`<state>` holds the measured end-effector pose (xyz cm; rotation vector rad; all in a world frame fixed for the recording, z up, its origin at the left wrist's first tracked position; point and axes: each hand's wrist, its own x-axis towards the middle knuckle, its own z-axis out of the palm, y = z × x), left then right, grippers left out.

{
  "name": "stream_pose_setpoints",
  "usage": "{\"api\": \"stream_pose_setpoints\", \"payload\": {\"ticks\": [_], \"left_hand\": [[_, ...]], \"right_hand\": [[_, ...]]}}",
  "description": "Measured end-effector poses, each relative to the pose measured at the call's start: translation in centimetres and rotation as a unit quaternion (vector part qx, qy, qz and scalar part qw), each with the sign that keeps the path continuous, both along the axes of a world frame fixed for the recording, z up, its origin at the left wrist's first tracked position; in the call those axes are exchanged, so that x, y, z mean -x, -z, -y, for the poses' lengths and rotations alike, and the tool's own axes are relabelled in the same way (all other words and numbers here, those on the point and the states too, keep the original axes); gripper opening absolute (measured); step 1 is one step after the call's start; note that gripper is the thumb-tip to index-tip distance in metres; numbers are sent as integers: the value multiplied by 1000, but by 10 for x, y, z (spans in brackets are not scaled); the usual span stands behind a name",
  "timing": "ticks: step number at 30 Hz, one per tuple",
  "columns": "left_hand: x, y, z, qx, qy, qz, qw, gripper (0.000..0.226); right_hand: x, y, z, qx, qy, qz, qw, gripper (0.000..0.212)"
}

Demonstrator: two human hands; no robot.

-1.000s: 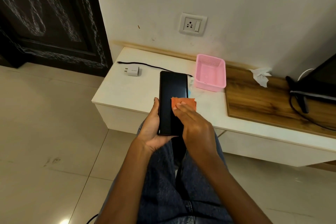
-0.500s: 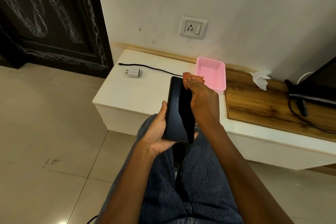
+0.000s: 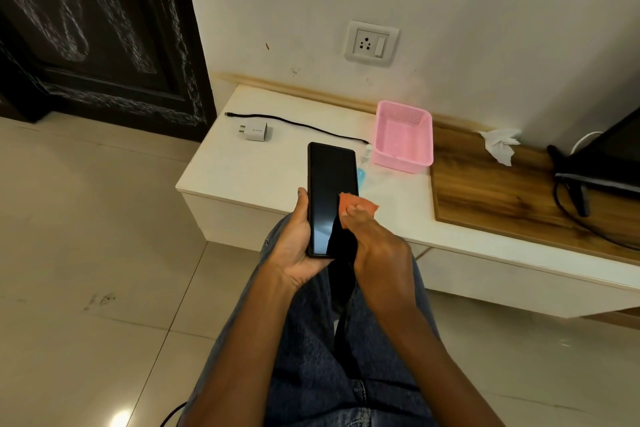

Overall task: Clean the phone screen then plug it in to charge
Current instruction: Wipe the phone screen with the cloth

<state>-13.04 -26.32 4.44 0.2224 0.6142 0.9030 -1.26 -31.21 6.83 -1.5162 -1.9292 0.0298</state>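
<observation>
Ideally, the left hand (image 3: 299, 246) keeps gripping the phone (image 3: 332, 198) steadily while the right hand (image 3: 375, 246), pinching the orange cloth (image 3: 356, 205), wipes evenly across its screen.

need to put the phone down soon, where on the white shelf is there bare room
Bare white shelf lies in front of the charger adapter and black cable. The wood panel is bare between the pink basket and crumpled tissue. It is crowded around the small bottle beside the basket.
</observation>
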Motion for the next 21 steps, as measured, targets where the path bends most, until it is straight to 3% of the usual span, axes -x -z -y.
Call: {"api": "stream_pose_setpoints", "payload": {"ticks": [6,13,15,21], "left_hand": [[-1,-5,1,14,-35,38,999,72],[-1,-8,-1,35,-68,56,996,63],[-2,-9,1,40,-65,66,995,63],[-3,-13,4,51,-54,60,995,83]], "right_hand": [[1,11,30,-7,-6,-2,1000,48],[12,3,37,-40,-25,11,999,25],[15,1,37,-46,-34,4,998,28],[21,-2,35,-39,-87,-13,995,25]]}}
